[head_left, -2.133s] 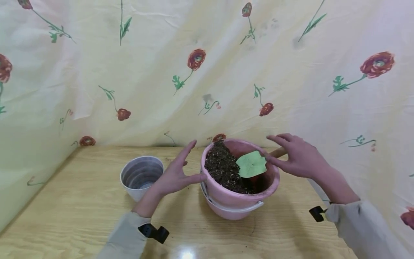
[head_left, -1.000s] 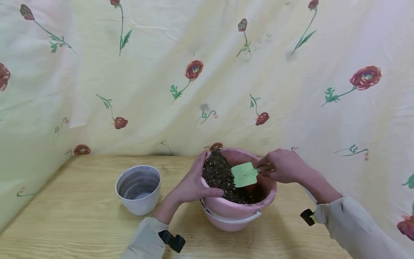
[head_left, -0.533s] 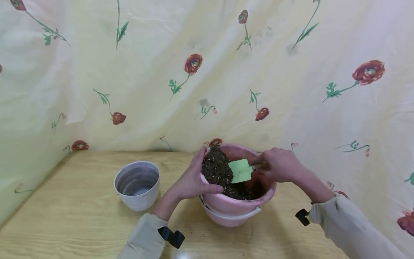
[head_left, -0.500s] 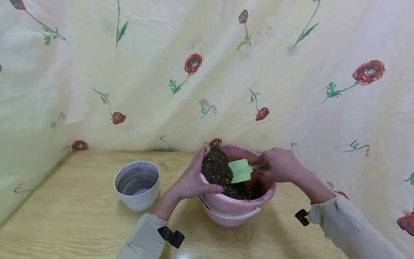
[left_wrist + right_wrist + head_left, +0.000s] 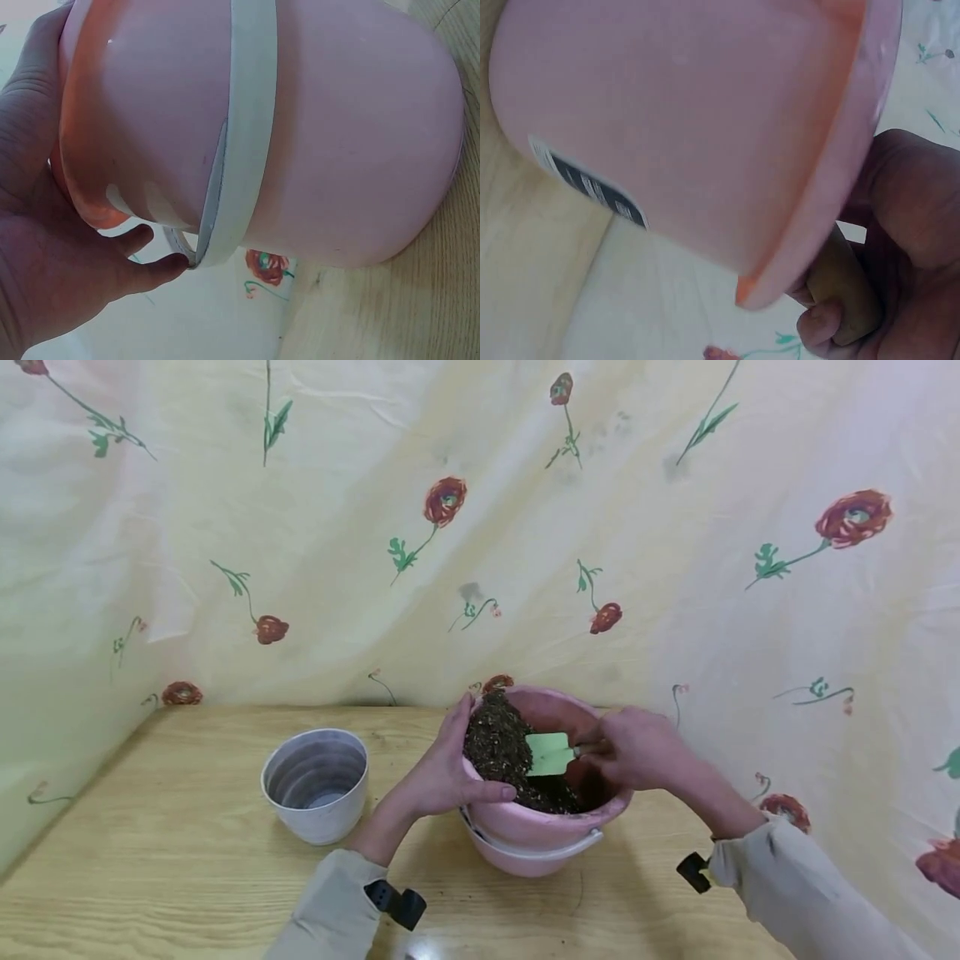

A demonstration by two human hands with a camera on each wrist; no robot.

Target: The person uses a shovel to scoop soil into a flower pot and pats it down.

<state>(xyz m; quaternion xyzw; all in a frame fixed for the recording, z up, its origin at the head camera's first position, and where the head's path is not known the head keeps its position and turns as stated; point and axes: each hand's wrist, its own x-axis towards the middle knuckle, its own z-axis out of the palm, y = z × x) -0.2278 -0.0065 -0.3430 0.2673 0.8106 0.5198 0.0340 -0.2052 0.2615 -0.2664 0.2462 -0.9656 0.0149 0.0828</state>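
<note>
Green shovel (image 5: 549,754) sits in the pink bucket (image 5: 532,834), its edge touching dark soil (image 5: 495,743) at nine o'clock. The right hand (image 5: 641,750) grips its brown handle (image 5: 845,289); the left hand (image 5: 444,770) holds the bucket's rim (image 5: 540,817). This looks like digging; next, push toward nine o'clock.

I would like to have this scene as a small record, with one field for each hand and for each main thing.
Left hand: holds bucket rim
Right hand: holds trowel handle
Trowel: green blade, against soil
Soil: dark, heaped at bucket's left side
Bucket: pink, on table
Pot: white, left of bucket
Backdrop: flowered cloth
</note>
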